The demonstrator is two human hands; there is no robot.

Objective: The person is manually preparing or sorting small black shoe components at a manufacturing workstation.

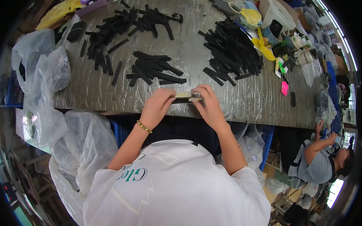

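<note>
Small pale bar over dark strip, both hands at the table's near edge

Pale bar (183, 95) sits between the two hands, just over the near edge of the table (108, 97), with a dark strip (182, 100) right along its lower side. Bar looks light and fairly stiff, short and straight-edged; the strip is probably soft and bendy, like the loose black strips (153, 70) piled beyond. Neither looks fragile; slipperiness hard to judge. Best hold: fingertip pinch at the ends, strip kept flat against the bar — a middle grip would cover the seam.

Left hand (158, 104): fingers and thumb closed narrowly on the bar's left end, wrist with a beaded bracelet (144, 127), palm turned inward. Right hand (208, 106): index and thumb curled round the right end, a small pale tip (195, 99) between them; cannot tell if it's pinched tight or just touched. Forearms angle inward, near symmetric.
</note>
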